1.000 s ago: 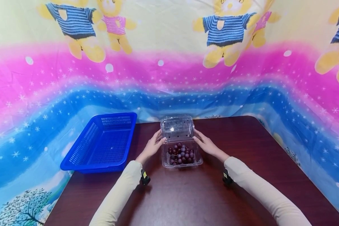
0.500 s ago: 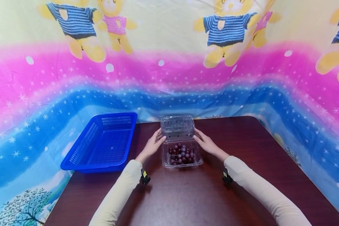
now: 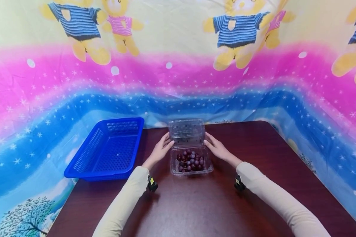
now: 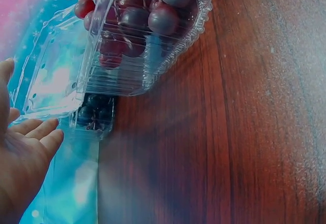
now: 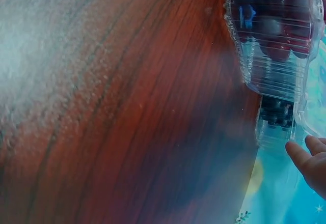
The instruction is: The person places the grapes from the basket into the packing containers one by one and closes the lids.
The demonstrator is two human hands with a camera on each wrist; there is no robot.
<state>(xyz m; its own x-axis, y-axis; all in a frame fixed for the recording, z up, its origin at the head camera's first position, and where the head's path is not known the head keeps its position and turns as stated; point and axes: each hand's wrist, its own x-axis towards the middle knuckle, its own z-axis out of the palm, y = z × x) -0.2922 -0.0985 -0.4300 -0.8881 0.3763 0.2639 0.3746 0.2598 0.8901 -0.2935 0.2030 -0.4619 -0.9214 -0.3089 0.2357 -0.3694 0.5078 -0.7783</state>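
Note:
A clear plastic clamshell box (image 3: pixel 192 173) holding dark red grapes (image 3: pixel 191 161) stands in the middle of the table, its hinged lid (image 3: pixel 186 131) raised at the far side. My left hand (image 3: pixel 160 149) is at the lid's left edge with fingers extended; in the left wrist view its fingertips (image 4: pixel 51 130) lie at the lid's corner. On the opposite edge is my right hand (image 3: pixel 219 150), fingers mostly straight, with fingertips (image 5: pixel 298 152) close to the lid in the right wrist view. Whether they touch it is hard to tell.
A blue perforated plastic basket (image 3: pixel 106 174) stands on the left of the dark wooden table (image 3: pixel 192 207). Behind the raised lid, a smaller clear box (image 4: pixel 94 114) with dark round fruit shows in the wrist views. A printed cloth (image 3: pixel 169 84) rises behind the table.
The lid has tipped slightly, its far edge a little higher. My right hand has shifted slightly up and to the right; my left hand has barely moved.

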